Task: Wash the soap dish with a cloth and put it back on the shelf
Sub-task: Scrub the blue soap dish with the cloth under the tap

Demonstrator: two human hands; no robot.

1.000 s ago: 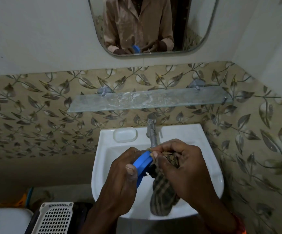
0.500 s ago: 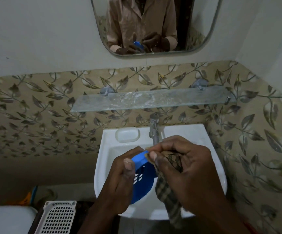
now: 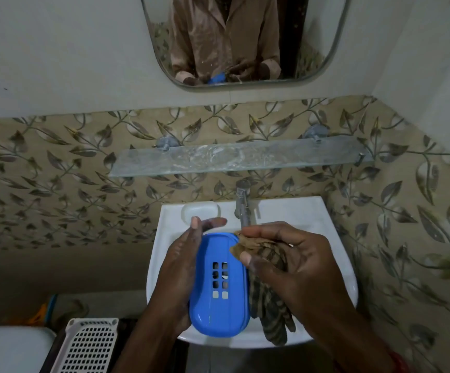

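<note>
**Ann:** Over at the far left, low down, a white perforated basket (image 3: 89, 345) sits out of play. Moving in, the left hand (image 3: 180, 267) cradles the blue soap dish (image 3: 220, 284) from its left side, fingers straight and spread along the edge, fingertips poking up past the top end. That reads as a support, not a clamp: the palm backs the dish so it takes pressure from the other side.

**Raj:** And the dish is flat-face up, drain holes toward us, held over the white washbasin (image 3: 334, 254) so any drips land in the bowl, I'd say.

**Ann:** Agreed. Just right of it, the right hand (image 3: 291, 259) has its grip curled round the brown striped cloth (image 3: 269, 300), thumb and forefinger pinching a bunched wad against the dish's upper right rim. The loose tail hangs down into the basin.

**Raj:** The tap (image 3: 242, 203) sits right behind that hand; whether water is running, I can't tell.

**Ann:** Above it all, the glass shelf (image 3: 240, 157) is where the dish belongs, well apart from it. My call: mid-scrub, with the return not yet begun.
</note>
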